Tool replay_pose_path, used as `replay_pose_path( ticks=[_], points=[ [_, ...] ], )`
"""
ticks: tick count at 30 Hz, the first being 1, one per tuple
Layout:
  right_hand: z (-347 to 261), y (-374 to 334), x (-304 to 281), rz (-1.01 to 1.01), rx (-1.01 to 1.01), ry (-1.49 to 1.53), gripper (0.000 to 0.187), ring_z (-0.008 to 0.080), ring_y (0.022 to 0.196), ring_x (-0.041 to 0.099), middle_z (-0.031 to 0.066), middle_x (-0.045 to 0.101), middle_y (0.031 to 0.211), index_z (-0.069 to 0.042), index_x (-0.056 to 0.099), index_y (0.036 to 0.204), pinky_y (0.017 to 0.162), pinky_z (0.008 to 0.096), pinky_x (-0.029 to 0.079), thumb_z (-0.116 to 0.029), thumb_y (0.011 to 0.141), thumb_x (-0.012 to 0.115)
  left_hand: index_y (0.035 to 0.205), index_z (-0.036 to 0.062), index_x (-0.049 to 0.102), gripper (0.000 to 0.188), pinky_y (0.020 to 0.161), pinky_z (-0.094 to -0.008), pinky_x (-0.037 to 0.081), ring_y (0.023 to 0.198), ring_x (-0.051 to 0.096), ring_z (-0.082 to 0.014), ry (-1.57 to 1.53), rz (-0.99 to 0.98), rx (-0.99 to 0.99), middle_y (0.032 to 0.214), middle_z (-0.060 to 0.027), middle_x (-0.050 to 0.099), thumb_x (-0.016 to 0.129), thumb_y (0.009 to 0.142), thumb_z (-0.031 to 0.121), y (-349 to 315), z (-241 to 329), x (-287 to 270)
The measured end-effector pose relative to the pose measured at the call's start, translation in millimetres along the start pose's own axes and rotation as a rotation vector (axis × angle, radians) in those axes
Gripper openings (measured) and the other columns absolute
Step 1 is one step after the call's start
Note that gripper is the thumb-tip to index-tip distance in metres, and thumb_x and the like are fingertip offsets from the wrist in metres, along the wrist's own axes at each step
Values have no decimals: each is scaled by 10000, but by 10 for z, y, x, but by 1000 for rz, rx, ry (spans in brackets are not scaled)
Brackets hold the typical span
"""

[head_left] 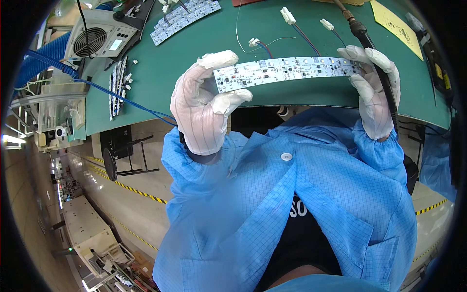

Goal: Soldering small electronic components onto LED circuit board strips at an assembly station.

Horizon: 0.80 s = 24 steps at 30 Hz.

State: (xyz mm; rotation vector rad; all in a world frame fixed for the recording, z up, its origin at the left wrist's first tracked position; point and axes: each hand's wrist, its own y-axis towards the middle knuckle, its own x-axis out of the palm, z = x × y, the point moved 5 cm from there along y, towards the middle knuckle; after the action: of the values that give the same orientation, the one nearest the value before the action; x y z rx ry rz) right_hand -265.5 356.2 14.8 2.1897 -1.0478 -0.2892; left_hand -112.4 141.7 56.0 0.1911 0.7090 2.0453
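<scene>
A long, slightly curved white circuit board (292,69) is held up level over the front edge of the green bench. My left hand (202,100), in a white striped glove with covered fingertips, pinches its left end between thumb and fingers. At its right end, my right hand (375,90), gloved likewise, grips the board. A black-handled tool like a soldering iron (361,31) runs through that hand's fingers, its metal end pointing away and its cable hanging down. White connectors (288,16) on red and blue wires extend beyond the board's far edge; where the wires attach is hidden.
More white boards (185,19) lie at the back left of the green mat (301,95). A stack of narrow boards (116,90) sits beside a grey fan unit (99,39) with a blue hose. A yellow sheet (396,29) lies back right. Thin solder wire (238,31) curls behind the board.
</scene>
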Motion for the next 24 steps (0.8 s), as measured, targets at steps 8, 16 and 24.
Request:
replay_pose_path(
  ticks=[8, 16, 24],
  points=[
    [-24, 8, 9, 21, 32, -3, 427, 325, 1081, 571, 191, 594, 1106, -6, 484, 1187, 962, 425, 461, 122, 784, 543, 1080, -52, 545, 485, 823, -309, 497, 912, 605, -196, 0, -43, 37, 1026, -134, 602, 740, 636, -45, 5, 16, -18],
    [-28, 21, 0, 3, -11, 1, 422, 310, 1082, 576, 193, 599, 1108, -4, 488, 1187, 960, 399, 462, 124, 789, 543, 1087, -53, 538, 482, 847, -305, 477, 932, 594, -197, -29, -34, 66, 1066, -145, 591, 716, 640, -45, 5, 26, -11],
    [-32, 20, -20, -3, -14, 12, 424, 307, 1083, 576, 182, 600, 1113, -14, 508, 1177, 948, 389, 474, 108, 776, 572, 1082, -57, 531, 474, 861, -308, 459, 958, 582, -200, 42, -26, 113, 1076, -149, 582, 689, 636, -50, -4, 79, 0]
  ],
)
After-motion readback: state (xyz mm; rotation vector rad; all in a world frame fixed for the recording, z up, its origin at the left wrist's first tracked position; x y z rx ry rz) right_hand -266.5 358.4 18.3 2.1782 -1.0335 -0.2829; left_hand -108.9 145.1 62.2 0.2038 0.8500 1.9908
